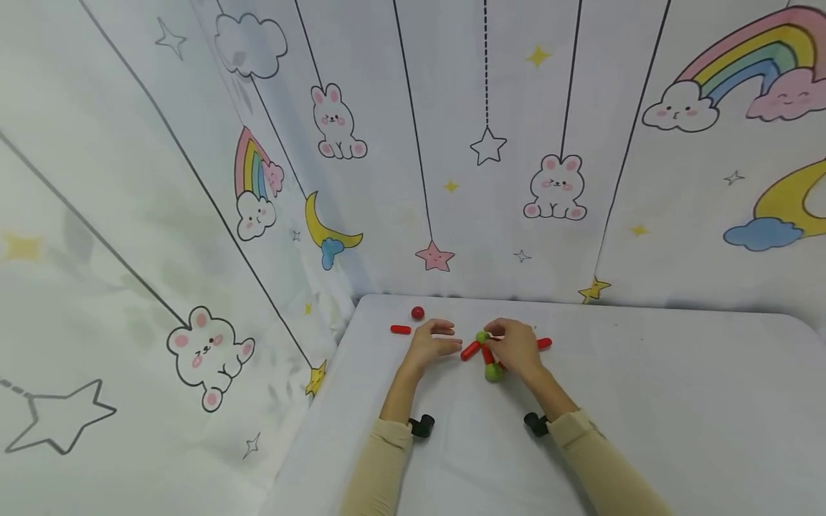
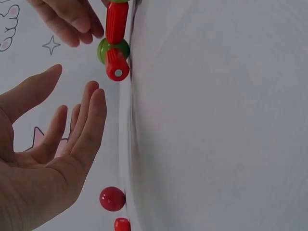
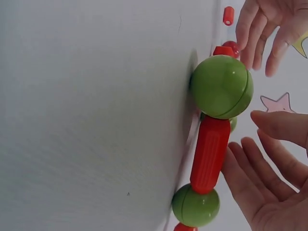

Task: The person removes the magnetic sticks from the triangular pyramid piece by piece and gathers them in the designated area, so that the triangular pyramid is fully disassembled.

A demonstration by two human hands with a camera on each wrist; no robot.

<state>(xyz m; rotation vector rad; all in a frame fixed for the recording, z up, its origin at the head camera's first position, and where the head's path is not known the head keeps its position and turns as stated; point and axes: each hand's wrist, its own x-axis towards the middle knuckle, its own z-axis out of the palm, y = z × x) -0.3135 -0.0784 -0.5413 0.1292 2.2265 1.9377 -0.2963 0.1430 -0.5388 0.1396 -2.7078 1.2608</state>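
Observation:
Green balls [image 1: 494,373] and red magnetic rods [image 1: 470,350] are joined into a small structure on the table. My right hand [image 1: 516,351] is over its right side, its thumb and fingers apart; in the right wrist view the fingers are beside a red rod [image 3: 210,155] between two green balls [image 3: 222,86]. Whether they touch it I cannot tell. My left hand [image 1: 431,345] hovers left of the structure, holding nothing, its fingers spread and slightly bent. A rod [image 2: 117,66] with a pale dot in its end points toward it in the left wrist view.
A loose red ball [image 1: 418,313] and a loose red rod [image 1: 401,330] lie on the white table [image 1: 477,459], behind and left of my left hand. Another rod end [image 1: 544,343] shows right of my right hand. A patterned curtain [image 1: 387,179] hangs behind the table.

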